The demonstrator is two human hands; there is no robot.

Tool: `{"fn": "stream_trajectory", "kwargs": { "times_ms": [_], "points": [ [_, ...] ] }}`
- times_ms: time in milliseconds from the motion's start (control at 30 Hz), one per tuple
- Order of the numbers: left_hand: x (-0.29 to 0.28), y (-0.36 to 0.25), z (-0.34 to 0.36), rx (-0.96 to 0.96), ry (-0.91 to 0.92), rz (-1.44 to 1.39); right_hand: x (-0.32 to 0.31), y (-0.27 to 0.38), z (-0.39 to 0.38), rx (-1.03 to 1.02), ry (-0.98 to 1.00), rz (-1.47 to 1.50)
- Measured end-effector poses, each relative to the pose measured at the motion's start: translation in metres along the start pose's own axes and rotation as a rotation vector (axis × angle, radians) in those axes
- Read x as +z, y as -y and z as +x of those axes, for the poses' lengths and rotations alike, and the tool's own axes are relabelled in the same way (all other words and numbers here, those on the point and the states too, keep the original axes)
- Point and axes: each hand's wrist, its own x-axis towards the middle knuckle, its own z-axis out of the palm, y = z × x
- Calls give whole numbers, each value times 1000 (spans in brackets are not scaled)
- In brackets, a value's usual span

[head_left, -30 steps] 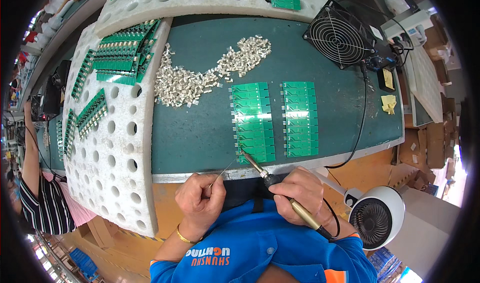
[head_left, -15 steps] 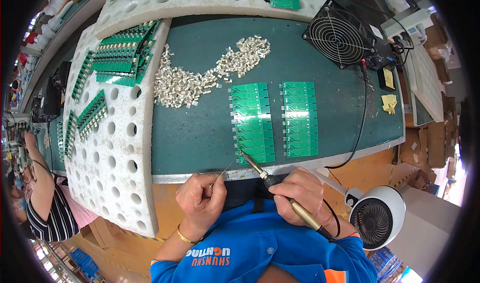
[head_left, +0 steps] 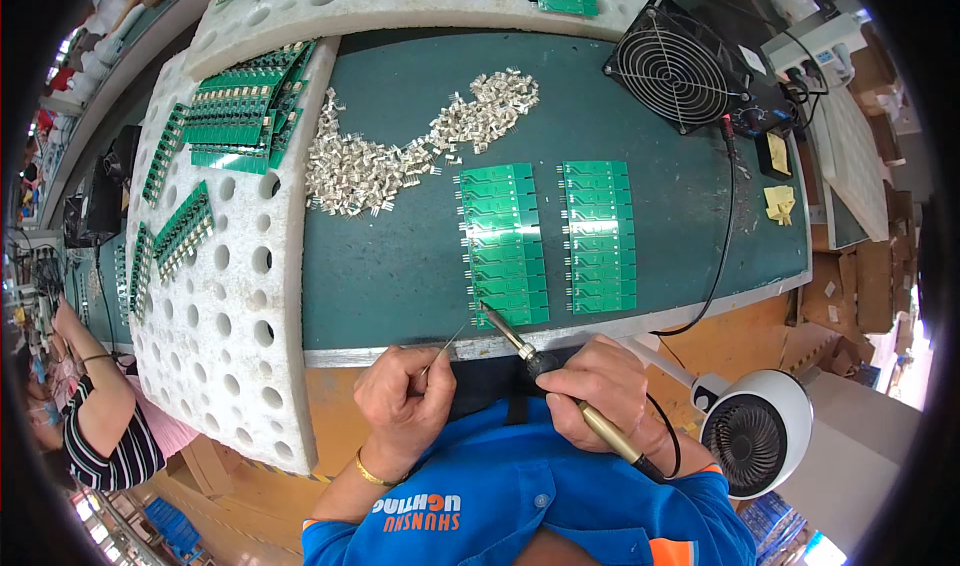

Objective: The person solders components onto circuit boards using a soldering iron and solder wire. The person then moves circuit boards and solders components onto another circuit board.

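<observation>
Holed white foam slab (head_left: 285, 296) bears stacked boards (head_left: 235, 116). Loose connector heap (head_left: 370, 173); worktop (head_left: 395, 276) shows from there to front edge (head_left: 340, 357). Left hand (head_left: 406, 398): grip pinching thin wire (head_left: 456, 336). First green panel (head_left: 505, 246) near edge, soldering iron (head_left: 526, 351) tip by lower left corner. Right hand (head_left: 600, 391): grip closed around its handle. Second panel (head_left: 600, 238) alongside, narrow gap.

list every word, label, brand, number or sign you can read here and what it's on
Blue shirt: large orange and white chest lettering, upside down in view; legible, but I won't copy it out.
White label by the black fan: too small to read.
Left green board and right green board: any markings are too small to read.
</observation>
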Motion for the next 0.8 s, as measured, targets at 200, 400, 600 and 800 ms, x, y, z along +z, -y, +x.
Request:
{"fn": "stream_trajectory", "kwargs": {
  "times_ms": [200, 400, 600, 800],
  "points": [
    [1, 1, 1, 3, -3, -7, 0, 1, 0, -5, 3, -7],
    [1, 2, 1, 7, 8, -13, -1, 1, 0, -9, 18, -6],
    [1, 2, -1, -8, 13, -10, -2, 4, 0, -14, 39, -14],
    [2, 1, 1, -7, 19, -3, -2, 4, -2, -7, 54, -14]
  ]
}}
